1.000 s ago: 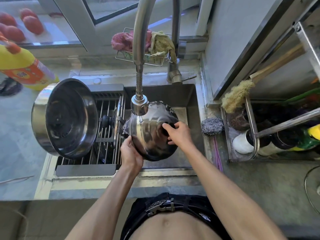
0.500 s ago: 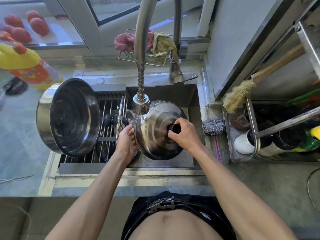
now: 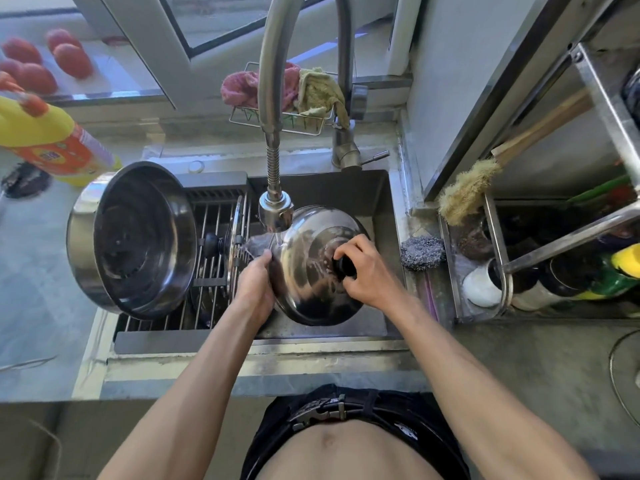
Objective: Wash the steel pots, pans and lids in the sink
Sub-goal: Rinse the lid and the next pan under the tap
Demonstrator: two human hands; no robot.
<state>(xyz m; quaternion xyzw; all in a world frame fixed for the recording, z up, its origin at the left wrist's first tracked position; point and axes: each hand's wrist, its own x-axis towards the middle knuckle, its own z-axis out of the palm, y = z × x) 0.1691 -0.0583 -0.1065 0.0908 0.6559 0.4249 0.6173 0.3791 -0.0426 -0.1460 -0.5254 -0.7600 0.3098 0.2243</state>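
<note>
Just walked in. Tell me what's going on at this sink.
A person is rinsing a steel lid under the running faucet head. The right hand grips the lid's black knob, and the left hand touches its left edge. A large steel pot rests tilted on the drying rack over the sink's left side.

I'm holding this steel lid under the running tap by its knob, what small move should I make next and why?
Probably turn the lid a little by the black knob your right hand grips. The water from the tap head lands only near the lid's left edge by your left hand, while soapy streaks show near the knob, so turning would bring them under the stream.
</note>
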